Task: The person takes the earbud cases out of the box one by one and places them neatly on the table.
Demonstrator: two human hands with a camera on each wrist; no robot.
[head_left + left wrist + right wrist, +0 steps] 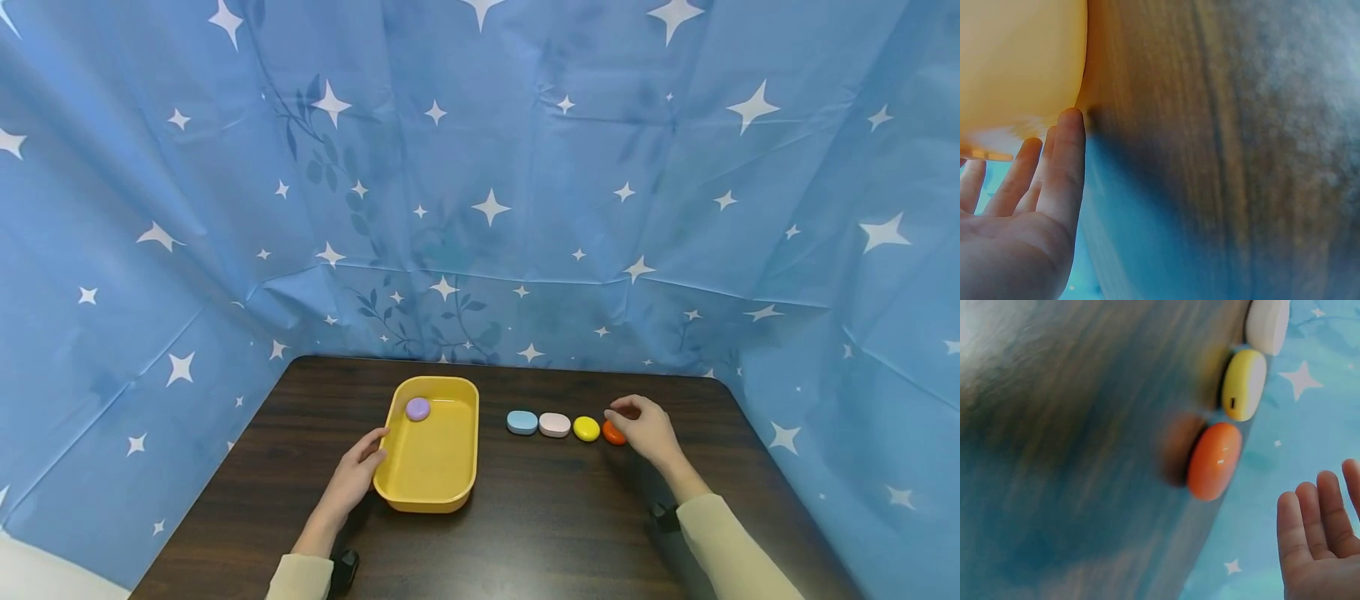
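Note:
My left hand (354,477) rests its fingertips against the left side of a yellow tray (381,487), fingers fairly straight. The left wrist view shows those fingers (1063,169) close along the tray's outer wall. Inside the tray lies a small round purple case (417,408), near the far left corner. On the right, my right hand (651,429) is over a small rounded orange case (613,432), partly covering it in the head view. In the right wrist view its fingers (1292,531) are extended and apart from the orange case, holding nothing.
Left of the orange case, a round yellow case (587,429), a pale pink oval one (555,425) and a light blue oval one (522,422) form a row. They sit on a dark wooden table (540,517). A blue star-patterned cloth (487,167) hangs behind it.

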